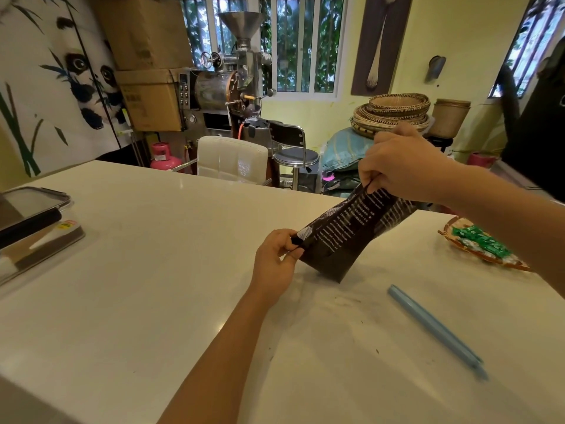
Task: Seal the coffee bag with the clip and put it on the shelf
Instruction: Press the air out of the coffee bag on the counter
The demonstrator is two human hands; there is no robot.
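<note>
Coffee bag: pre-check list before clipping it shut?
1. Coffee bag held by both hands: ok; left hand pinches one end, right hand grips the other.
2. Bag steadied: ok; it is tilted, its lower corner touching the table.
3. Bag mouth folded flat: cannot tell.
4. Clip on the bag: not ok; the blue clip lies on the table beside it, untouched.
5. A hand free to take the clip: not ok.
6. Shelf located: cannot tell; none in view.

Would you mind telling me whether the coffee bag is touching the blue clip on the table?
Apart. The head view shows bare table between the coffee bag, held by both hands, and the blue clip.
</note>
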